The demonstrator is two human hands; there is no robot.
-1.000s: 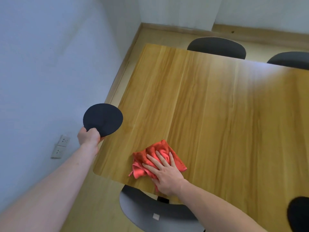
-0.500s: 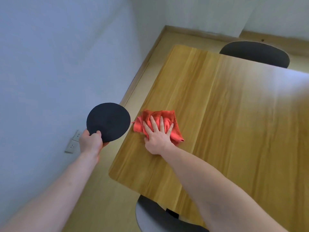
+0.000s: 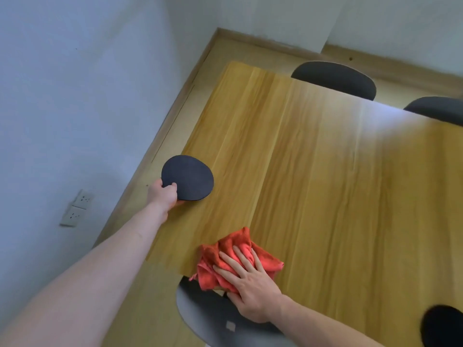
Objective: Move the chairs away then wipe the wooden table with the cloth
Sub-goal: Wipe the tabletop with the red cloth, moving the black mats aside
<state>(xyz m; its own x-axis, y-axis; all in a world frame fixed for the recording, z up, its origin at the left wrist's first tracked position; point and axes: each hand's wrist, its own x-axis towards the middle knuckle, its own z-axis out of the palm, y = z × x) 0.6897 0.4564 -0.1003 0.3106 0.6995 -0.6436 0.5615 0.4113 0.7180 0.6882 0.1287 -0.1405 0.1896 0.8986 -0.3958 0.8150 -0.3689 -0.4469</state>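
The wooden table (image 3: 325,184) fills most of the view. A crumpled red cloth (image 3: 230,254) lies at the table's near edge, close to its left corner. My right hand (image 3: 250,281) presses flat on the cloth with fingers spread. My left hand (image 3: 164,194) grips the rim of a round black mat (image 3: 188,177) and holds it over the table's left edge. A dark chair back (image 3: 213,319) stands just below the near edge, under my right hand.
Two more dark chairs (image 3: 335,78) (image 3: 438,110) are tucked in at the far side. Another round black mat (image 3: 443,324) lies at the lower right. A white wall with sockets (image 3: 76,209) runs close along the left, leaving a narrow strip of floor.
My right hand has dragged the cloth back from the table's left edge to the near edge. My left hand still holds the black mat, now further over the table.
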